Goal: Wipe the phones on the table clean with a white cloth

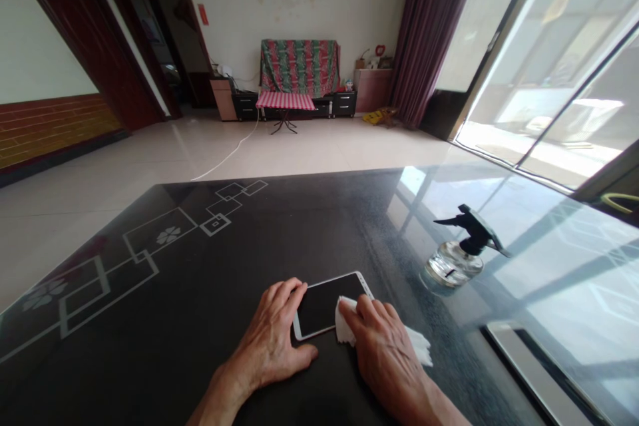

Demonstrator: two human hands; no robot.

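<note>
A white-framed smartphone (322, 303) lies flat on the dark glossy table (190, 319), its black screen facing up. My left hand (272, 333) braces the phone's left end, fingertips at the far corner and thumb by the near edge. Bunched under the fingers of my right hand (382, 339) is a white tissue (418, 345), pressed on the phone's right part. That end of the screen is partly hidden by the tissue and hand. To the right stands a clear spray bottle (455, 263) with a black trigger head.
A flat, pale, dark-edged object (544, 369) lies at the table's right, cut off by the frame. Beyond the table are a small folding table with a striped cover (285, 101), low black drawers (344, 105) and a white cable (234, 150) on the floor. Glass doors (529, 80) stand right.
</note>
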